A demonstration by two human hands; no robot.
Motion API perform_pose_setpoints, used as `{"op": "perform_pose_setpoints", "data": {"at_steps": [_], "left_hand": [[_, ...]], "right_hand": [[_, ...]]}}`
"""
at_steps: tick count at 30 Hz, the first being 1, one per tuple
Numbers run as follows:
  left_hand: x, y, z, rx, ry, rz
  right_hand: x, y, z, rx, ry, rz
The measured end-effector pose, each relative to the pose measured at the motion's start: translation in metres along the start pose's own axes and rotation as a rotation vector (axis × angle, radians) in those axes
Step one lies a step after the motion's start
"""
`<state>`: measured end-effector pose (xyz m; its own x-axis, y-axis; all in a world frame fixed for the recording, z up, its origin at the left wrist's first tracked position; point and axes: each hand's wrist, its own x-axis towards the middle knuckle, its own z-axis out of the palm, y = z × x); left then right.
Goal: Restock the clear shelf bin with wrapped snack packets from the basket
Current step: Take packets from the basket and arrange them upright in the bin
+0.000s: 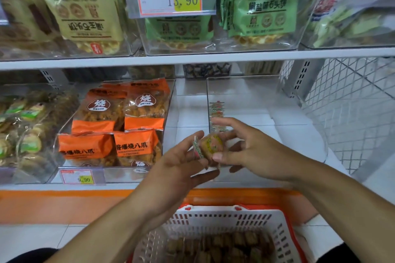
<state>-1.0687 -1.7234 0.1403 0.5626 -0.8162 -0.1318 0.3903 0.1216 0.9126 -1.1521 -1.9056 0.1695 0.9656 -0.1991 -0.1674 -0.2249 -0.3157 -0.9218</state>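
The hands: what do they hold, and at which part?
Both hands hold one snack packet: left fingers at its left sealed edge, right fingers at its right side.

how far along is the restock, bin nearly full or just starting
Just starting. The clear bin looks nearly empty; something colourful shows at its left wall, unclear what. Left hand and right hand hold one snack packet before it. The basket still holds many.

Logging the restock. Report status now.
Left hand and right hand both hold one wrapped snack packet. Clear shelf bin nearly bare. Nothing blocking.
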Motion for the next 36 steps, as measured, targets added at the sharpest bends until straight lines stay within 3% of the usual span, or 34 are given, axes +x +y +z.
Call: {"op": "perform_pose_setpoints", "data": {"at_steps": [3,7,11,15,24,28,31,33,36], "left_hand": [[0.000,0.003,-0.003,0.086,-0.060,0.012],[0.005,0.004,-0.005,-0.029,0.184,0.035],[0.006,0.003,-0.006,-0.046,0.324,0.060],[0.009,-0.001,-0.005,-0.010,0.332,0.067],[0.007,-0.003,-0.003,0.112,0.211,0.064],[0.007,-0.007,0.002,0.152,0.271,0.130],[0.008,-0.015,0.003,0.401,0.429,0.199],[0.010,-0.022,0.004,0.544,0.449,0.169],[0.017,-0.034,0.004,0.637,0.382,0.110]], "right_hand": [[-0.003,-0.002,-0.002,-0.060,0.017,-0.130],[-0.001,-0.001,-0.010,0.109,0.211,-0.062],[-0.001,-0.004,-0.013,0.480,0.116,0.046],[-0.001,-0.002,-0.007,0.521,0.027,0.089],[-0.004,0.001,-0.007,0.221,-0.177,0.081],[-0.002,0.002,-0.015,0.012,-0.103,0.006],[0.012,0.013,-0.037,-0.133,0.191,-0.016],[0.023,0.023,-0.049,-0.235,0.302,0.043],[0.037,0.037,-0.045,-0.345,0.192,0.174]]}}
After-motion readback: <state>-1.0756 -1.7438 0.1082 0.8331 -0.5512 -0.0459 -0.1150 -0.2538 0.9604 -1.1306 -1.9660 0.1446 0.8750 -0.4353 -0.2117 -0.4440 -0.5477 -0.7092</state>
